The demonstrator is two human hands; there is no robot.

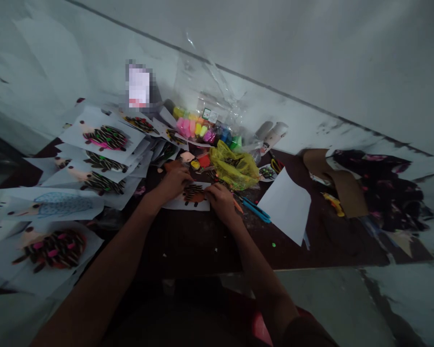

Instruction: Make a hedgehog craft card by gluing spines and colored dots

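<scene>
One hedgehog [195, 195] lies on paper [179, 205] between my left hand [176, 182] and right hand [223, 200], probably to keep it steady; I can't tell whether either grip is closed. A yellow bag [238, 171] sits beyond, handy on the desk [195, 241].

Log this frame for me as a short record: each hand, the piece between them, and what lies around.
left hand: fingers by the upper left of the spiky brown figure
right hand: fingers at the figure's right edge
figure: on white paper, between the hands
left side: overlapping sheets with similar figures
beyond hands: yellow bag; clear bag with multicoloured pieces
right side: blue tool, blank white sheet, dark patterned cloth
unclear: whether either hand grips anything
</scene>
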